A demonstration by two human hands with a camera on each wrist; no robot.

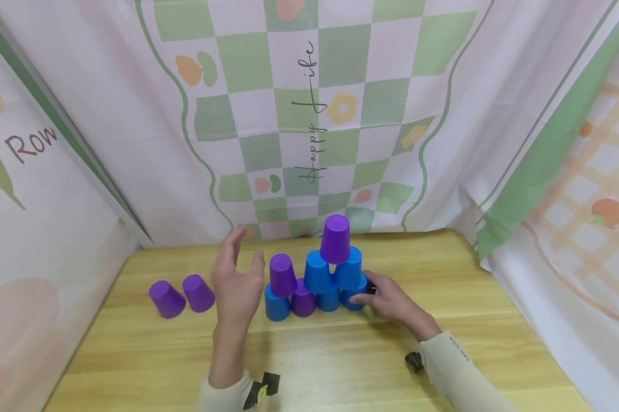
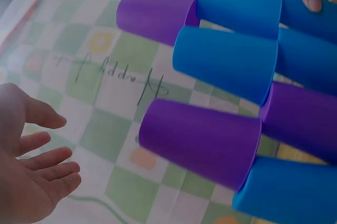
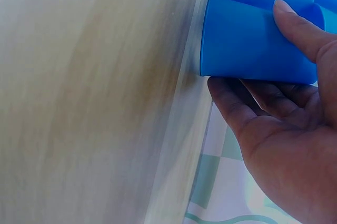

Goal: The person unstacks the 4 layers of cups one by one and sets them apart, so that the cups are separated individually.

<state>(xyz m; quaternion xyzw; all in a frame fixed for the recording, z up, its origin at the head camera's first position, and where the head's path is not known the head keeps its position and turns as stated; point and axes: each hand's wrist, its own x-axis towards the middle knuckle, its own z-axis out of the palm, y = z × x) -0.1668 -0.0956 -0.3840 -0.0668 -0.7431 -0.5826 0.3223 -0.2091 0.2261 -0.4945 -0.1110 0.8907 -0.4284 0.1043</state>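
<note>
A stack of upside-down plastic cups stands on the table. Its bottom row has a blue cup [image 1: 277, 304] at the left, a purple cup [image 1: 303, 300], then blue cups. Above sit a purple cup [image 1: 282, 276] and two blue cups [image 1: 316, 272], with a purple cup [image 1: 335, 239] topping the blue pair. My right hand [image 1: 394, 300] holds the bottom row's rightmost blue cup [image 3: 258, 42], thumb on one side and fingers along another. Left of the stack my left hand [image 1: 238, 292] is raised with fingers spread, apart from the cups and holding nothing.
Two purple cups [image 1: 167, 299] stand upside down on the left of the wooden table [image 1: 330, 366]. A checked curtain [image 1: 345, 160] hangs close behind the stack, and more cloth hangs on both sides.
</note>
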